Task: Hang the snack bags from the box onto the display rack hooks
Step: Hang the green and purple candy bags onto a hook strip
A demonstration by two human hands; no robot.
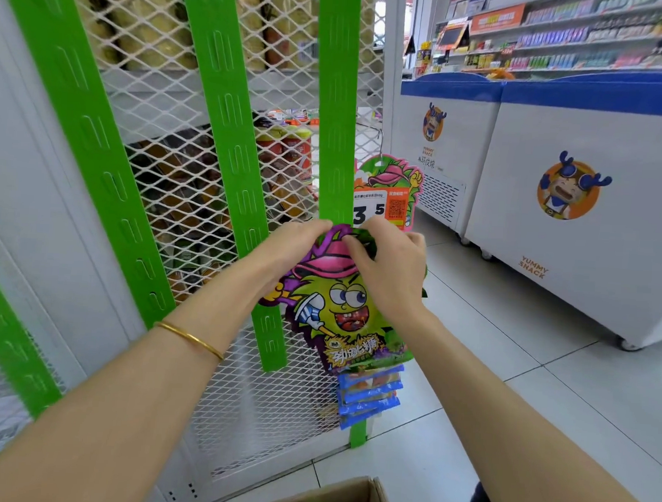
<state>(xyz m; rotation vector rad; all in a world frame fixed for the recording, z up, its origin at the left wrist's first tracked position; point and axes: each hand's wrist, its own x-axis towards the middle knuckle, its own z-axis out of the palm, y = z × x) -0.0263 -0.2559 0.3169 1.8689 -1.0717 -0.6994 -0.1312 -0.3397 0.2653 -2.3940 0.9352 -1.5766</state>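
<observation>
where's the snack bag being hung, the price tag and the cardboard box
snack bag (pixel 342 301): head view, on the cartoon face on its front
price tag (pixel 367 214): head view, on the white panel with the number
cardboard box (pixel 347 501): head view, on the brown flap at bottom

Both bare forearms reached forward from the lower corners and converged near the middle. The left hand (pixel 295 249) was curled round the upper left edge of a glossy purple-and-green cartoon snack bag (pixel 341 309), its fingers mostly hidden behind the packet. The right hand (pixel 391 271) pinched the bag's top from the other side, fingers bent over the front, knuckles raised. The two hands sat just beside each other. A thin gold bangle (pixel 190 339) circled the left forearm.
</observation>
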